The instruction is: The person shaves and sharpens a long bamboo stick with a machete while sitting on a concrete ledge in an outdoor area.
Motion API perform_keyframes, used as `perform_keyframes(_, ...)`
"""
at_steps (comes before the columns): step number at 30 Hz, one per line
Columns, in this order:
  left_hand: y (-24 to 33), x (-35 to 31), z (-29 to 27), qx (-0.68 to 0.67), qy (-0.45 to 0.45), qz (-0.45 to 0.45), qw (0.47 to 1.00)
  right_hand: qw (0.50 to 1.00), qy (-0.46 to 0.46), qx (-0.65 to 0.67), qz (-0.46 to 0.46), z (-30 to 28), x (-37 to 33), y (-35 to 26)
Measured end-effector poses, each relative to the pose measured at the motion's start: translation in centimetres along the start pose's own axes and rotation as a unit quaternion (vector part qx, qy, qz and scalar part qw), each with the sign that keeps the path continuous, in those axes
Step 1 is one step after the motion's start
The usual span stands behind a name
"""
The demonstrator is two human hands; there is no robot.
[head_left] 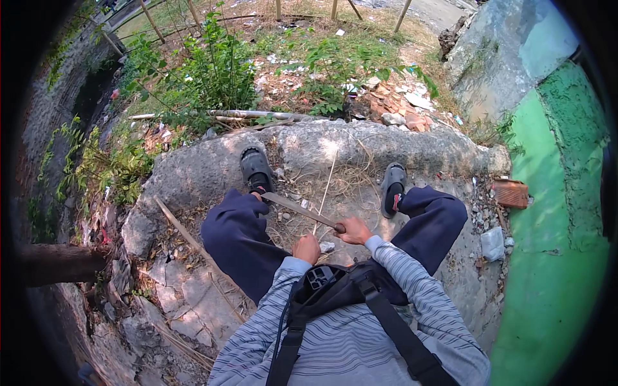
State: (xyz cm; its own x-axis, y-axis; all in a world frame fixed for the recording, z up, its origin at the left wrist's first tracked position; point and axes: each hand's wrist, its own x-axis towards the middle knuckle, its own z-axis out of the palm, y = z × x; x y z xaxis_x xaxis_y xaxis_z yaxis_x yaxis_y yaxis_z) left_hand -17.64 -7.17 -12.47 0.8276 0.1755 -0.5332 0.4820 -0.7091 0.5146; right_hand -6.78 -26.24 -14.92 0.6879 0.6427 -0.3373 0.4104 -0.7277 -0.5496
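My right hand (353,230) is closed round the brown handle of a long knife (295,207), whose broad blade points away to the left, over my left foot's side. My left hand (306,249) is closed, its back toward me, on a thin pale strip (329,175) that looks like split bamboo. The strip runs away from that hand and passes by the blade near the handle. Whether the blade touches it, I cannot tell. Curly pale shavings (351,177) lie on the ground between my feet.
A low concrete kerb (309,151) crosses just beyond my dark clogs (254,164). A long wooden stick (187,233) lies left of my legs. At the right stand a green wall (541,289), a broken brick (510,193) and a whitish block (492,244). Leafy plants (219,71) grow ahead.
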Motion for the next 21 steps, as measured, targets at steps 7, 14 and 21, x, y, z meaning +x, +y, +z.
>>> perform_keyframes(7, -1.9, -0.8, 1.5, -0.009, 0.046, 0.023, 0.999, 0.998, 0.015, 0.064, 0.013, 3.4, -0.8, -1.0)
perform_keyframes(14, -3.5, -1.1, 3.6, -0.016, 0.068, 0.039, 0.997, 0.986, -0.043, 0.134, 0.084, 6.4, -1.6, -1.5)
perform_keyframes(21, -2.7, -1.8, 2.8, -0.02, 0.039, 0.056, 0.997, 0.985, 0.026, 0.16, 0.06, 7.3, -2.2, -0.8)
